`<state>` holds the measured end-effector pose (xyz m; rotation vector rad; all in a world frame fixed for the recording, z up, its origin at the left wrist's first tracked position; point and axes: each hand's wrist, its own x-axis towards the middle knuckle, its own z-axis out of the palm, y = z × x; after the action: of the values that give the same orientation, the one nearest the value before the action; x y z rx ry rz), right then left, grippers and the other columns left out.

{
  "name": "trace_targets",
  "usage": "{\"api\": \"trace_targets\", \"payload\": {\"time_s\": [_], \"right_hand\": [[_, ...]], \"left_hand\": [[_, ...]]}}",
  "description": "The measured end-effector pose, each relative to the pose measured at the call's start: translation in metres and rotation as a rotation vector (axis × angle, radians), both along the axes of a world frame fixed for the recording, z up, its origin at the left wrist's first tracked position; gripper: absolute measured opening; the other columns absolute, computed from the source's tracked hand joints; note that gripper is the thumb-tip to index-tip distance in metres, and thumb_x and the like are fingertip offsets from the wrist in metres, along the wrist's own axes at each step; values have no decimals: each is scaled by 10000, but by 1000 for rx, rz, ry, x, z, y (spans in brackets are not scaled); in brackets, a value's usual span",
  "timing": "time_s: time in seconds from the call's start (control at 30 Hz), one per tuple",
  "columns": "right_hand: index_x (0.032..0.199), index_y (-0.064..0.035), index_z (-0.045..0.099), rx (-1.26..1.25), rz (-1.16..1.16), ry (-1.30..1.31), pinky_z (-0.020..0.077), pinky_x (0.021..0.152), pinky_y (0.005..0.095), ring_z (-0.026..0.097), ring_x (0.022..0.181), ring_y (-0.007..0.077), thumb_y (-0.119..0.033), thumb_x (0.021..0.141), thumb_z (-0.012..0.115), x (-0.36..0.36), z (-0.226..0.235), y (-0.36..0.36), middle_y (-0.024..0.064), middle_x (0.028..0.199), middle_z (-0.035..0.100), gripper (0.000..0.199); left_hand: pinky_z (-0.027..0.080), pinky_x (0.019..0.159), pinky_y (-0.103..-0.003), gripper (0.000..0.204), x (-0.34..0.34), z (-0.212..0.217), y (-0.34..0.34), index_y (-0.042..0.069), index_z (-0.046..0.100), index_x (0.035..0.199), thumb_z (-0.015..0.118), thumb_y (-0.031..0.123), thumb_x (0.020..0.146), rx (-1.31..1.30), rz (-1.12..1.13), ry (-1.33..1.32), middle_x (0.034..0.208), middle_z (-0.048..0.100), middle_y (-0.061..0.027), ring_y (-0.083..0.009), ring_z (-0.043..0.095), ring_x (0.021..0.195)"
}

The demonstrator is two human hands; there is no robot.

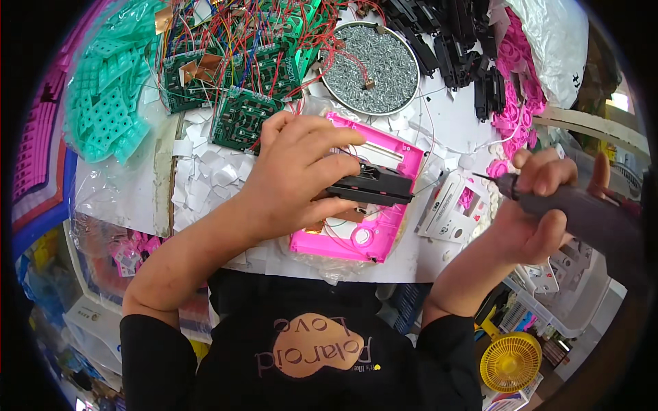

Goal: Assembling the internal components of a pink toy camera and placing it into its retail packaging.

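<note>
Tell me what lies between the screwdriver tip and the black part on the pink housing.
In the head view, between the screwdriver tip and the black part: the pink housing rim, bare table, and a white faceplate.

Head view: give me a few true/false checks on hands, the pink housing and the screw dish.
1. The left hand presses a black part onto the pink housing. True.
2. The right hand is empty. False: it grips a grey electric screwdriver.
3. The round dish is full of small silver screws. True.
4. The dish sits between the person and the pink housing. False: it lies beyond the housing, farther from the person.
5. Green circuit boards with red wires lie on the person's left, beyond the left hand. True.
</note>
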<state>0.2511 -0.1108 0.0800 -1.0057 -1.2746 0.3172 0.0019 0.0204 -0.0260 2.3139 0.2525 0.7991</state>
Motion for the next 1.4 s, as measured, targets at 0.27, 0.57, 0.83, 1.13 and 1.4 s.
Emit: {"api": "trace_targets", "payload": {"time_s": [0.27, 0.57, 0.83, 1.13, 1.4], "right_hand": [[1504, 51, 384, -94, -461, -88, 571, 852, 484, 639, 780, 219, -21, 948, 677, 8, 10, -41, 116, 845, 636, 633], [1437, 97, 412, -212, -633, -2, 568, 870, 395, 680, 819, 206, 7, 941, 654, 36, 30, -51, 131, 925, 689, 559], [1248, 6, 589, -388, -415, 100, 512, 641, 266, 652, 684, 115, -42, 907, 724, 19, 33, 17, 45, 789, 678, 371], [1089, 22, 669, -168, -377, -142, 504, 711, 296, 624, 836, 121, -81, 906, 700, -40, 19, 59, 58, 984, 690, 213], [1146, 15, 643, -259, -405, -245, 503, 695, 297, 619, 800, 129, -70, 905, 707, -43, 16, 48, 54, 936, 673, 264]], "left_hand": [[297, 1027, -524, 472, 3, -2, 6, 155, 666, 1068, 873, 335, 684, 23, -100, 35, 1228, 682, 8, -265, 558, 1154], [307, 1040, -520, 457, 5, -3, 4, 134, 674, 1070, 848, 373, 722, 52, -87, 20, 1195, 681, -3, -286, 552, 1155], [396, 1019, -454, 680, 35, 92, 25, 44, 585, 1300, 854, 307, 733, 5, -40, -153, 1315, 590, -171, -312, 575, 1158], [550, 870, -446, 578, 123, 169, 15, -52, 572, 1248, 792, 295, 840, -221, -51, -581, 1084, 675, -232, -393, 685, 984], [513, 934, -452, 537, 117, 168, 11, -37, 574, 1227, 776, 253, 824, -402, -126, -600, 1044, 682, -213, -383, 684, 985]]}}
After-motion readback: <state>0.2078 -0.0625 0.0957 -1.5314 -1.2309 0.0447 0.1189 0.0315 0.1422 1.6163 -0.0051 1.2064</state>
